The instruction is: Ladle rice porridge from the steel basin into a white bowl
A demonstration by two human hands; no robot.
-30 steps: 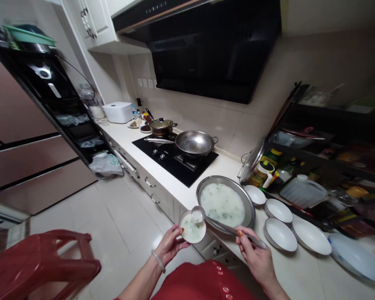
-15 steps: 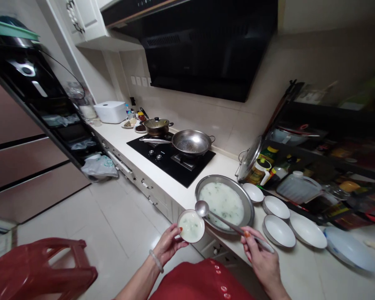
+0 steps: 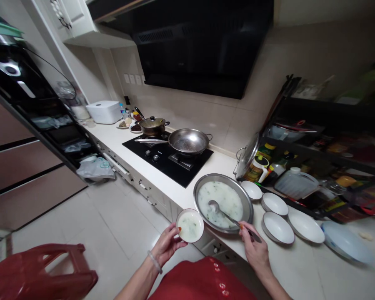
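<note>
My left hand grips a small white bowl by its side, thumb at the rim. Pale, milky soup with green bits fills much of it. My right hand is closed around the handle of a metal ladle. The ladle's head rests at the surface of the soup in a large steel basin, which stands on the counter. The bowl is held just left of the basin, in front of the counter's edge.
White bowls stand right of the basin, beside a blue-rimmed dish. A wok and a lidded pot sit on the black stove. A red stool is at lower left; a bottle rack lines the right.
The ladle has moved from beside the bowl, over the basin's rim, rightward into the soup. My right hand has shifted slightly with it. My left hand still holds the bowl in nearly the same place.
</note>
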